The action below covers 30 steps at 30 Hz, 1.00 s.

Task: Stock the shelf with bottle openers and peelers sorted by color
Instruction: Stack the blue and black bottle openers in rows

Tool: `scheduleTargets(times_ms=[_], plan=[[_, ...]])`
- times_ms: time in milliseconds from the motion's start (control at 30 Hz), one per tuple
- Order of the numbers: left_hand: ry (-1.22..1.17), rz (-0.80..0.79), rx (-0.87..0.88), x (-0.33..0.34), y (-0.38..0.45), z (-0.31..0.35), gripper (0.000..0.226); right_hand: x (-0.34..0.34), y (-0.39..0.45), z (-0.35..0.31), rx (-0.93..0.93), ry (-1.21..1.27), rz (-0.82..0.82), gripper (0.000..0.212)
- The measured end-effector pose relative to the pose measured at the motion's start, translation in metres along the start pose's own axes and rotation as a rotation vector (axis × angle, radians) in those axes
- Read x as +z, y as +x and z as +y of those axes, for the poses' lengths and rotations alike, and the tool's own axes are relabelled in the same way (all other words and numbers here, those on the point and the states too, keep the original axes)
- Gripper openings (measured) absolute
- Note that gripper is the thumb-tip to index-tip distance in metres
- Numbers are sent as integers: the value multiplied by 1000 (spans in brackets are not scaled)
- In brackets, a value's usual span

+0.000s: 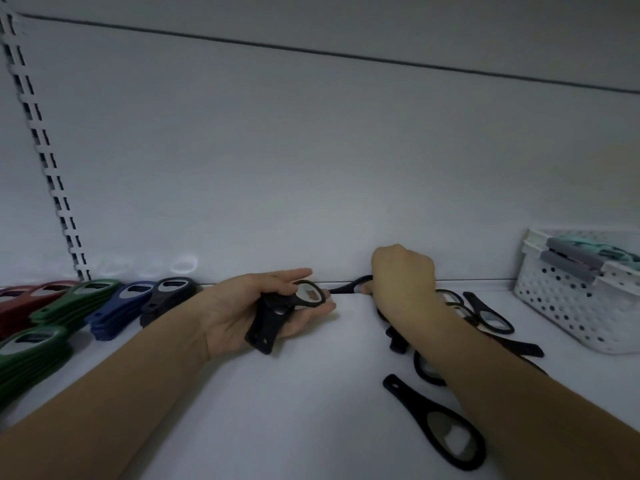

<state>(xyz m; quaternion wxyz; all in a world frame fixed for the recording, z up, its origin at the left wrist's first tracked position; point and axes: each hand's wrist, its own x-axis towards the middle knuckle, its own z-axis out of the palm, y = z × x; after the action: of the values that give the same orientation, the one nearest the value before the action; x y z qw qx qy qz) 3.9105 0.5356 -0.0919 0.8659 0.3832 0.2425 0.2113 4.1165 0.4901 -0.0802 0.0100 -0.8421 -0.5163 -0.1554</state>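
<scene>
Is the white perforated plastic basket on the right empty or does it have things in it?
Not empty. The white perforated plastic basket holds grey and teal items showing above its rim; what they are, cannot tell.

Left hand [263, 306] palm-up over the shelf [277, 410], fingers curled round a small bunch of black bottle openers [277, 315]. Right hand [403, 275], just right of the left hand, knuckles up near the back wall, pinches one black opener [348, 288] by its end. More loose black openers [485, 317] lie scattered right of and under the right forearm; one [440, 424] lies nearer the shelf front. Left of the left hand: sorted stacks, black [166, 299], blue [121, 310], green [79, 303], red [24, 303]. White perforated basket [571, 306] far right of the right hand.
</scene>
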Motion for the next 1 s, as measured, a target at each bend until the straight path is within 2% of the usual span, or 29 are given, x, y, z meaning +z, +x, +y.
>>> scheduleTargets(times_ms=[100,233,367,467,600,867,1000], plan=[[49,27,12,-2,4,-1,54,11,-4,-2,-90,-100,73,47],[85,77,29,-4,8,-3,52,20,-4,5,-85,-48,131,48],[77,90,14,-4,9,-2,49,27,1,17,-34,284,175,43],[91,115,16,-3,10,-2,44,33,0,19,37,382,176,41],[136,137,28,-1,11,-4,39,36,0,27,84,670,149,34],[160,184,44,0,13,-5,35,34,7,34,71,750,171,16],[145,211,32,1,11,-6,20,33,7,33,25,717,179,11]])
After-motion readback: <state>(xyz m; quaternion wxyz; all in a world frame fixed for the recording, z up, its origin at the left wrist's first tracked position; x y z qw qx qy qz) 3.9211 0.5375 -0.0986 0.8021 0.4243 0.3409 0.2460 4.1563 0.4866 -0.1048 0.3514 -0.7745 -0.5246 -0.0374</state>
